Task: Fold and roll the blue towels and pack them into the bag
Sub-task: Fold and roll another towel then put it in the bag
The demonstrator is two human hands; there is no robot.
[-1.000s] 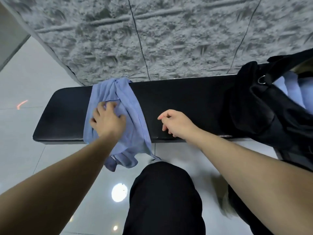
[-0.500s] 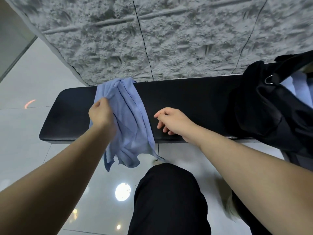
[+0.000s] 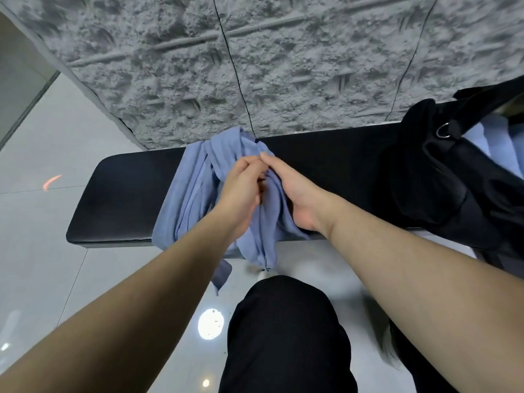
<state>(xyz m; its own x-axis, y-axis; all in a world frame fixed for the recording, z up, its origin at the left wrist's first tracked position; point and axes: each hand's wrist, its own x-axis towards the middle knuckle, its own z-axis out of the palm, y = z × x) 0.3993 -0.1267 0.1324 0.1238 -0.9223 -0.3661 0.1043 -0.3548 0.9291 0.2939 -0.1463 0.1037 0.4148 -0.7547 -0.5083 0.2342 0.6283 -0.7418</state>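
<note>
While the crumpled blue towel [image 3: 195, 191] lies draped across the black counter [image 3: 122, 199] with its near end hanging over the front edge toward the floor, both hands now meet on top of it. The head view shows the left hand [image 3: 243, 191] curled into the bunched cloth near its middle, fingers pinching a fold. A second ago the right hand [image 3: 289, 194] rested apart on the bare counter; it has since crossed over and now lies along the towel's right side, fingers fairly straight and pressed against the fabric, its fingertips touching those of the left hand. That shift suggests the person is finding an edge to spread the towel flat, so folding has barely begun. At the right end of the counter the black bag [image 3: 442, 177] stands open, with pale blue cloth [image 3: 493, 137] showing inside, likely towels already packed. This towel is well apart from the bag.
</note>
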